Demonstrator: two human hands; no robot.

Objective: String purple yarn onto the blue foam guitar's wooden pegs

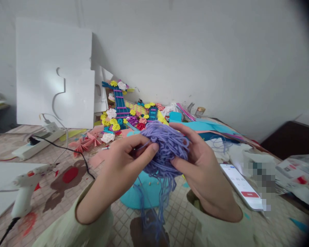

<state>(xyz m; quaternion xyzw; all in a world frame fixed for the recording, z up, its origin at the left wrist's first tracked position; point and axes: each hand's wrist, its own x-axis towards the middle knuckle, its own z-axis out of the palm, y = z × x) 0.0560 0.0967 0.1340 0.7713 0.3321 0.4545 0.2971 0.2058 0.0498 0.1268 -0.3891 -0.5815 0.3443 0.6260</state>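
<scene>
A tangled bundle of purple yarn [164, 147] is held up between both hands in the middle of the view, with loose strands hanging down toward the table. My left hand [123, 164] pinches the yarn at its left side with thumb and fingers. My right hand [198, 161] wraps its fingers round the right side of the bundle. Under the hands lies a turquoise round piece [141, 193] on the table.
A white glue gun [25, 185] lies at the left, with a power strip [36, 145] and black cable behind it. Colourful paper flowers and blue craft pieces [123, 113] sit at the back near white foam boards [54, 72]. A phone [243, 187] lies at the right.
</scene>
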